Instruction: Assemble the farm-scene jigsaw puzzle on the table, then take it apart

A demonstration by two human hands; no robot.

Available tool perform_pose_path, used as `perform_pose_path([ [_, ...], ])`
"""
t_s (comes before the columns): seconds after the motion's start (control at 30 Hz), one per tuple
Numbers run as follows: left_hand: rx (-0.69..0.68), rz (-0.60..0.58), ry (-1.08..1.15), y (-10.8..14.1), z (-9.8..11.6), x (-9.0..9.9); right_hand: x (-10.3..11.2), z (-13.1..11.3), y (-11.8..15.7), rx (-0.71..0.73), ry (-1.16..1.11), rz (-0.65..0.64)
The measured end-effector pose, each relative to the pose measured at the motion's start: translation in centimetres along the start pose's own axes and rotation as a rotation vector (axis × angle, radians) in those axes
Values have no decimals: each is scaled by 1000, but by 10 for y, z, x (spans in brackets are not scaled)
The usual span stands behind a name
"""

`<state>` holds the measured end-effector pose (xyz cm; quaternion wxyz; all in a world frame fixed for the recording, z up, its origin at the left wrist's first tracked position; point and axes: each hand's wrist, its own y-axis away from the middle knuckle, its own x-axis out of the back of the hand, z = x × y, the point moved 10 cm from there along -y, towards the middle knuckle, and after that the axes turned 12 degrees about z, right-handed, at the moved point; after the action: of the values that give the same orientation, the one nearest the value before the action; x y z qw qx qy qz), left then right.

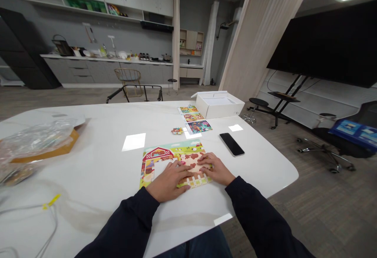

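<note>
A colourful farm jigsaw puzzle lies flat on the white table in front of me, with a red barn at its left and a brown-spotted cow at its right. A white gap shows in its lower left part. My left hand lies palm down across the lower middle, fingers stretched out and touching the puzzle. On the right part rests my right hand, its fingers spread over the cow. Both palms hide part of the picture. Beyond the puzzle sits a small pile of puzzle pieces.
A sheet with three pictures lies near an open white box at the far edge. A black phone is to the right. Plastic packaging covers the table's left, with a cable nearer me.
</note>
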<state>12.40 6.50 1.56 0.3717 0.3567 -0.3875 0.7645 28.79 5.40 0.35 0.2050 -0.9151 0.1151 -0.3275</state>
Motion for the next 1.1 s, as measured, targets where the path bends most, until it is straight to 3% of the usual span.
perform_pose_path([
  [0.27, -55, 76, 15, -1, 5, 8, 4, 1, 1, -20, 1, 41],
  [0.43, -85, 313, -5, -2, 5, 38, 20, -1, -15, -28, -5, 164],
  [0.53, -75, 432, -71, 0, 2, 55, 0, 2, -48, 2, 76, 72],
  [0.67, -56, 603, -135, 12, -11, 81, -51, 16, -116, 34, 213, -40],
  [0.83, 41, 818, -228, 33, -43, 112, -101, 40, -185, -19, 338, -39],
  [0.97, 108, 828, -246, 36, -55, 114, -114, 48, -201, -43, 371, -6],
  [1.1, 117, 810, -219, 33, -53, 111, -107, 52, -204, -65, 361, 28],
])
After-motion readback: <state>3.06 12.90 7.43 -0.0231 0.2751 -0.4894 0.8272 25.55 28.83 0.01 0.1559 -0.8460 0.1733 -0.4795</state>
